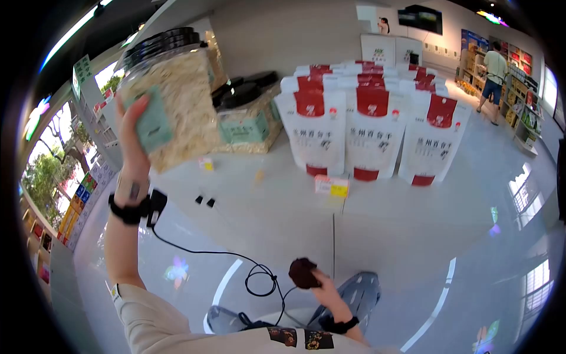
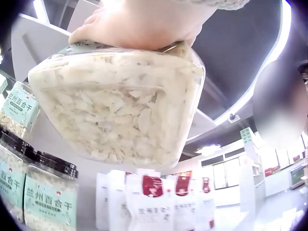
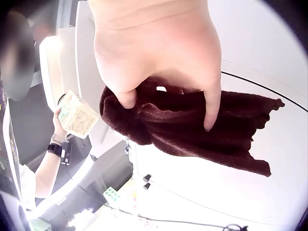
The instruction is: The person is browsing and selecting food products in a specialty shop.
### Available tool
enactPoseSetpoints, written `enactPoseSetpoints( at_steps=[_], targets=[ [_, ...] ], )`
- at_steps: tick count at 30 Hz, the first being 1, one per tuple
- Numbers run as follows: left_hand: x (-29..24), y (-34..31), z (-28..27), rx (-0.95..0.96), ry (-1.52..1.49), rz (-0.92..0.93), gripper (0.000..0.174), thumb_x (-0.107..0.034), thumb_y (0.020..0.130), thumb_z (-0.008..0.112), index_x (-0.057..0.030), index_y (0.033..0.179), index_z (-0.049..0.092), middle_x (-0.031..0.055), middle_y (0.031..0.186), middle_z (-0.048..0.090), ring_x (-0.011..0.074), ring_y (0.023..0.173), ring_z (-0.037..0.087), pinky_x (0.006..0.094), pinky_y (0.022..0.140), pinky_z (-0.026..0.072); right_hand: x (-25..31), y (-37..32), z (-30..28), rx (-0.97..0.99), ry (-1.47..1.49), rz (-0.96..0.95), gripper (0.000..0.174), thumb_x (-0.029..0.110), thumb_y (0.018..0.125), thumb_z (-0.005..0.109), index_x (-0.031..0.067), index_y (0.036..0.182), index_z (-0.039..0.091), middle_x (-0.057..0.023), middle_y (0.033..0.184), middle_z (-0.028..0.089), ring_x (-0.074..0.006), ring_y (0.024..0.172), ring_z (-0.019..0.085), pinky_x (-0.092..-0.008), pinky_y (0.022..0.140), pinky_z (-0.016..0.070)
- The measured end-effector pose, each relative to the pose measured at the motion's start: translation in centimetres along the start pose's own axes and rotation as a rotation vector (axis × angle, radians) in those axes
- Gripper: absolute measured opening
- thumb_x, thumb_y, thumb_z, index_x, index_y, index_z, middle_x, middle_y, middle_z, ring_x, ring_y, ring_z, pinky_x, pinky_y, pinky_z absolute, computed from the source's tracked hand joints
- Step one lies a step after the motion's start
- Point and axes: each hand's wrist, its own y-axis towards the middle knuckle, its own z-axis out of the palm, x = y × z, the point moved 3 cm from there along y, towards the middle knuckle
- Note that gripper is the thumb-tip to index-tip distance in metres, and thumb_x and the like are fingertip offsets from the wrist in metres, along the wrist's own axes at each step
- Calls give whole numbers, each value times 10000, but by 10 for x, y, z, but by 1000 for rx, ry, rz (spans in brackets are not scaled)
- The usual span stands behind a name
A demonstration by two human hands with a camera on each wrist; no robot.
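Observation:
My left hand [image 1: 134,141] grips a large clear jar [image 1: 187,112] of pale dried flakes by its side, fingers over the green label. The jar is tilted and held up above the white counter, its black lid toward the top. From the left wrist, the jar's underside [image 2: 115,120] fills the middle of the view. Low in front of my body, my right hand [image 1: 328,295] holds a dark maroon cloth [image 1: 302,273]. The right wrist view shows the cloth [image 3: 183,130] bunched between thumb and fingers, with a ragged end hanging loose.
More black-lidded jars [image 1: 244,121] stand behind the raised one. Rows of white pouches [image 1: 374,138] with red tops stand to their right, a price tag [image 1: 331,186] in front. A black cable [image 1: 206,252] trails from my left wrist. A person [image 1: 494,74] stands far right.

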Motion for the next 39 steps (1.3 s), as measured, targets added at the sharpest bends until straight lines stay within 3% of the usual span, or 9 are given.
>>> enactPoseSetpoints(
  at_steps=[5, 10, 14, 19, 20, 21, 26, 33, 39],
  targets=[
    [-5, -194, -150, 97, -360, -347, 490, -325, 794, 454, -21, 1178, 450, 126, 1130, 535, 276, 1029, 527, 399, 883, 431, 46, 0, 26, 245, 216, -109, 524, -21, 759, 546, 19, 1263, 405, -146, 1367, 335, -263, 1286, 287, -347, 1025, 268],
    [-34, -346, -137, 7, 15, -321, 1010, -253, 617, 791, -30, 1362, 146, 157, 1358, 277, 286, 1225, 351, 400, 1002, 325, 128, -46, 77, 359, 514, -43, 531, 75, 846, 493, 37, 1334, 289, -117, 1344, 345, -230, 1242, 324, -321, 1014, 267],
    [-46, -379, -104, 184, 88, 53, 1038, -226, 589, 805, -183, 1388, 144, 284, 1369, 133, 421, 1250, 261, 486, 988, 308, 185, -54, 95, 140, 401, -136, 351, 81, 828, 480, 26, 1172, 436, -84, 1102, 488, -182, 1035, 468, -281, 898, 358],
    [-58, -389, -103, 385, 324, 365, 983, -381, 659, 738, -75, 1388, 154, 244, 1392, 165, 362, 1259, 283, 418, 1023, 264, 216, -92, 98, -120, 331, -505, 308, 113, 836, 473, 54, 1137, 487, -49, 1071, 520, -146, 1030, 491, -253, 881, 376],
    [-59, -393, -110, 466, 474, 212, 1179, -342, 516, 837, -33, 1386, 104, 236, 1398, 162, 362, 1268, 268, 416, 1020, 265, 213, -100, 100, -87, 369, -450, 322, 131, 845, 464, 62, 1160, 459, -46, 1098, 501, -145, 1050, 474, -256, 895, 364],
    [-59, -395, -111, 442, 448, 84, 1124, -295, 519, 838, -128, 1401, 161, 280, 1386, 180, 421, 1285, 219, 483, 1000, 274, 211, -103, 100, -42, 428, -364, 338, 150, 855, 455, 71, 1183, 431, -44, 1124, 482, -144, 1069, 457, -258, 908, 351],
    [-37, -400, -114, 502, 384, -221, 1122, -197, 549, 823, -40, 1391, 99, 242, 1421, 125, 351, 1329, 144, 416, 1043, 233, 159, -100, 102, 59, 687, 14, 432, 244, 904, 411, 115, 1298, 290, -33, 1255, 385, -137, 1168, 372, -268, 976, 290],
    [-1, -408, -117, 549, 399, -298, 1065, -119, 567, 798, -29, 1380, 115, 233, 1432, 63, 348, 1331, 124, 380, 1049, 236, 88, -98, 100, 26, 882, 221, 536, 325, 943, 378, 150, 1397, 154, -21, 1369, 294, -134, 1247, 302, -281, 1032, 239],
    [33, -418, -120, 584, 462, -457, 1025, -131, 594, 771, 5, 1367, 112, 257, 1413, 119, 360, 1324, 128, 376, 1047, 246, 62, -93, 101, 97, 491, 167, 555, 227, 887, 400, 137, 1389, 180, -40, 1386, 274, -195, 1267, 286, -353, 1026, 249]
  ],
)
